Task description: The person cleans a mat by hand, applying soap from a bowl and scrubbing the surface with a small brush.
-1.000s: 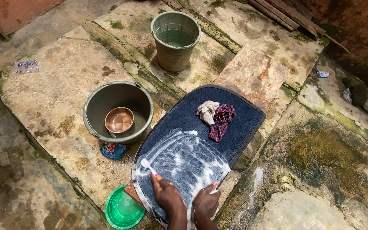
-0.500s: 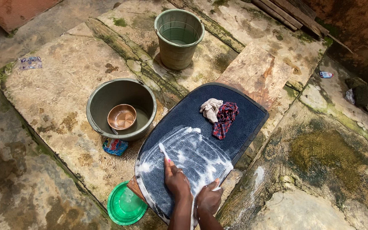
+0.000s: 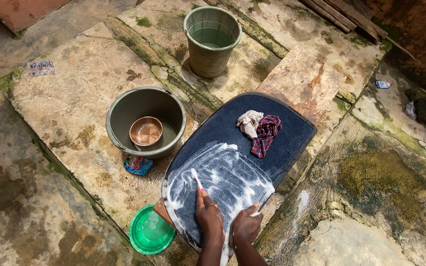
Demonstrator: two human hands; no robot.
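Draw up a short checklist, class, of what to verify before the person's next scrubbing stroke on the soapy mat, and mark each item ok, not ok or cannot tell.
1. Left hand grips the white brush against the dark mat: ok.
2. Right hand rests on the mat's near edge: ok.
3. Suds cover the whole mat: not ok, the far half is bare.
4. Mat free of loose items: not ok, a beige rag and a checked cloth lie on it.
5. Water in the grey basin with the brown bowl: ok.
6. Mat lies steady on the wooden board: cannot tell.
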